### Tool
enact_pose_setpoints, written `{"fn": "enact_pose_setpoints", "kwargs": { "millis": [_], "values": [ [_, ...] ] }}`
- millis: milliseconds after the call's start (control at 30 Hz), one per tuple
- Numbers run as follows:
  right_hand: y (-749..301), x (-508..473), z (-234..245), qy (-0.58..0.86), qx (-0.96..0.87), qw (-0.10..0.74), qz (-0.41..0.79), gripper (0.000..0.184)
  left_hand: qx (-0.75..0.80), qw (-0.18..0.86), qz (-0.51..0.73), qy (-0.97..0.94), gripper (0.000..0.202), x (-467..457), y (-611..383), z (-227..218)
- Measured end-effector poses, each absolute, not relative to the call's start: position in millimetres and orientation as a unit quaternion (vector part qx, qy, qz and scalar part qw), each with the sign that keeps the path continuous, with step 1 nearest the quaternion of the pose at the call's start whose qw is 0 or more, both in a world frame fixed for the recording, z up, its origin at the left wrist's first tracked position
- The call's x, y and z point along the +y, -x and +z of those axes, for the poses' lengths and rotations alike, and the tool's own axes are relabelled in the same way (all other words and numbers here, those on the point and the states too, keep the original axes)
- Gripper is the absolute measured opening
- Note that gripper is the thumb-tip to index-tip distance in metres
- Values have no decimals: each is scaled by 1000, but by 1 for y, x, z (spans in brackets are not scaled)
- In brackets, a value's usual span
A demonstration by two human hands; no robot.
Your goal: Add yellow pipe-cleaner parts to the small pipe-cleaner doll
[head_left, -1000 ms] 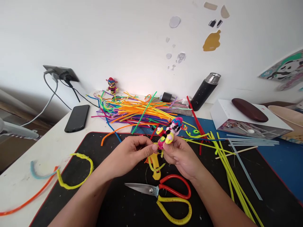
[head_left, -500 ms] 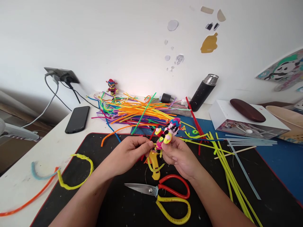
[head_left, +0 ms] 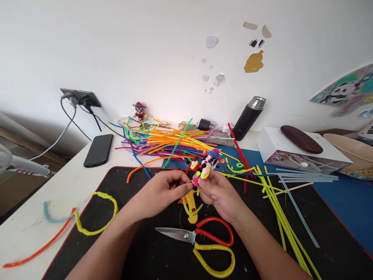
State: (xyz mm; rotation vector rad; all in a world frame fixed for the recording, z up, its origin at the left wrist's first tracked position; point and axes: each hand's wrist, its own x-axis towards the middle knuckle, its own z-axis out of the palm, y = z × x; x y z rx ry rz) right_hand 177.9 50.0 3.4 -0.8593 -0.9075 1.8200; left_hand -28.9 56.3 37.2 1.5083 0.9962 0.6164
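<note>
My right hand (head_left: pixel 218 190) grips a small pipe-cleaner doll (head_left: pixel 211 157) between thumb and fingers. The doll has a pink and blue head, a black and white face and yellow and green pieces on its body. My left hand (head_left: pixel 169 192) is closed in a pinch at the doll's lower left side; what sits between its fingertips is hidden. Below the hands lies a yellow tool like a hot glue gun (head_left: pixel 191 208), partly covered, with a curved yellow strip over it. Scissors (head_left: pixel 186 236) with one red and one yellow handle rest on the black mat (head_left: pixel 140 256), nearer me.
A heap of coloured pipe cleaners (head_left: pixel 171 140) lies behind the hands, with a similar finished doll (head_left: pixel 140 112) by the wall. Yellow-green pipe cleaners (head_left: pixel 279 214) are at right. Around stand a phone (head_left: pixel 98 151), a black flask (head_left: pixel 249 118) and a white box (head_left: pixel 268 146).
The whole view has tilted a little, so everything sits slightly lower. My left thumb has shifted slightly at the doll's lower side; the right hand keeps its hold.
</note>
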Motion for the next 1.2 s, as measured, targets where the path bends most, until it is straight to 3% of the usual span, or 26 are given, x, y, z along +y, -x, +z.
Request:
{"fn": "enact_pose_setpoints", "kwargs": {
  "millis": [300,800,1200],
  "values": [
    [-178,50,2,343,-366,452,738,38,429,560,263,-659,35,57,29,36],
    [-179,50,2,333,-362,455,742,36,425,564,264,-658,51,60,30,33],
    [-178,50,3,325,-339,464,751,41,429,572,278,-641,48,61,28,30]
  ]
}}
